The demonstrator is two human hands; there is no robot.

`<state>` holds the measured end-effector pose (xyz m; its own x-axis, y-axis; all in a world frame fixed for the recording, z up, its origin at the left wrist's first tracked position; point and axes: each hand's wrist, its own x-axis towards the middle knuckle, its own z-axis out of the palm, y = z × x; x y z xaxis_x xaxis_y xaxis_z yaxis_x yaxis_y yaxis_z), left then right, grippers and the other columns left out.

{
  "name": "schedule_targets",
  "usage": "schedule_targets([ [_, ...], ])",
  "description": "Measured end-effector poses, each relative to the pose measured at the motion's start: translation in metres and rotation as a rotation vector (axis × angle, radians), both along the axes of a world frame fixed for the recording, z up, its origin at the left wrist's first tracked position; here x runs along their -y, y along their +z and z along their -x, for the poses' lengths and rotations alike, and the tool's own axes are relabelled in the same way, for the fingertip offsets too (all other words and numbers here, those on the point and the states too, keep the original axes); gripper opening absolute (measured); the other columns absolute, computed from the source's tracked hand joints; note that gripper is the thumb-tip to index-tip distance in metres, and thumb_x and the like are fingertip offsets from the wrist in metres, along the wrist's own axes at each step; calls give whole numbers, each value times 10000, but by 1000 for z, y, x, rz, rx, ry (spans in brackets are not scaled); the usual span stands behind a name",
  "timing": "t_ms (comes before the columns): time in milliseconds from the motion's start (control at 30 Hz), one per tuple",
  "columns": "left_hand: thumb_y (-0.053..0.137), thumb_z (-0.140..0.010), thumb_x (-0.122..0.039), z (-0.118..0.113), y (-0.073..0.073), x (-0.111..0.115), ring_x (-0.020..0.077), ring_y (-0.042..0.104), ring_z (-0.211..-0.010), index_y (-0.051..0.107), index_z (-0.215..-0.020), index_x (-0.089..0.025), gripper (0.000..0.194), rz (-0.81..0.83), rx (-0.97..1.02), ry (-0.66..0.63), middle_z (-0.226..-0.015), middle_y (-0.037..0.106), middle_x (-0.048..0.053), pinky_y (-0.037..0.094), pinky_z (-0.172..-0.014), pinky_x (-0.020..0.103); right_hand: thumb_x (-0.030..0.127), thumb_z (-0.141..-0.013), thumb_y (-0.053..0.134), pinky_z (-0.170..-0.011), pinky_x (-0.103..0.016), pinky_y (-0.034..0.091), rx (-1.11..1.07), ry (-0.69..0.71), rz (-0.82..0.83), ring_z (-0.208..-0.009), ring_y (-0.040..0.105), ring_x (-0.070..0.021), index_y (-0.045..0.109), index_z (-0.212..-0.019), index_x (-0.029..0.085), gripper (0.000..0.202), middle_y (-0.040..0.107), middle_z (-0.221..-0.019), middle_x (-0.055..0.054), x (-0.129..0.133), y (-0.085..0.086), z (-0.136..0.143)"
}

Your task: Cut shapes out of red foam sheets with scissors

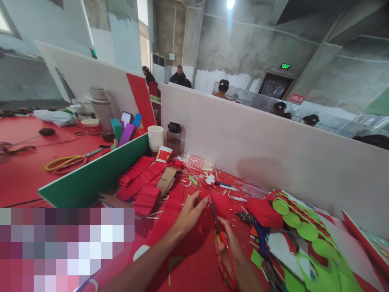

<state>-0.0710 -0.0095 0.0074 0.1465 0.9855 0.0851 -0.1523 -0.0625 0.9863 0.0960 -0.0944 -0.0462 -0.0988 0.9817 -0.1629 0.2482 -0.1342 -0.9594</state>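
Gripping scissors (pixel 215 219) occupies the right hand (pixel 232 240); the left hand (pixel 189 211) pinches a red piece (pixel 209 199). Lidded bottle (pixel 174 138) beyond: contents unclear.

Left fingers (pixel 202 204) pinched, right fingers (pixel 223 256) curled.

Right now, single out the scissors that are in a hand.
The pair held in the right hand; the other scissors lie on the red table, beyond the green board.

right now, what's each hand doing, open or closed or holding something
Left hand: seems to pinch a small reddish piece, too small to be sure.
Right hand: closed, holding scissors by their handles.
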Motion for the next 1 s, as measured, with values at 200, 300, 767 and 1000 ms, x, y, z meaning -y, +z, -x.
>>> schedule_targets([
  [200, 648, -820, -505, 0, 1, 0, 127, 491, -575, 565, -728, -195, 334, 8, 14, 3, -613, 549, -29, 375, -571, 243, 701, -797, 570, -368, -167, 370, -36, -77, 74, -398, 431, -80, 388, -1476, 303, 808, 493, -673, 66, 5, 7, 4],
  [300, 650, -821, -507, 0, 1, 0, 121, 486, -570, 572, -742, -189, 337, 11, 22, -1, -617, 543, -32, 371, -568, 240, 729, -798, 556, -382, -190, 406, -10, -22, 40, -398, 433, -88, 388, -1481, 312, 817, 492, -673, 57, 7, 21, 5],
  [767, 640, -835, -491, -2, -4, -1, 117, 476, -587, 567, -756, -184, 325, 15, 18, 15, -644, 552, -30, 367, -569, 232, 770, -788, 593, -418, -223, 454, -15, 44, -32, -461, 476, -133, 470, -1458, 255, 854, 508, -679, 11, 9, 42, 6],
  [1000, 642, -827, -493, -2, -4, -2, 120, 469, -574, 563, -745, -191, 322, 17, 19, 20, -618, 540, -35, 365, -568, 236, 709, -816, 612, -446, -240, 455, 54, 5, -81, -493, 484, -150, 541, -1410, 259, 748, 513, -671, 4, 8, 40, 5],
])
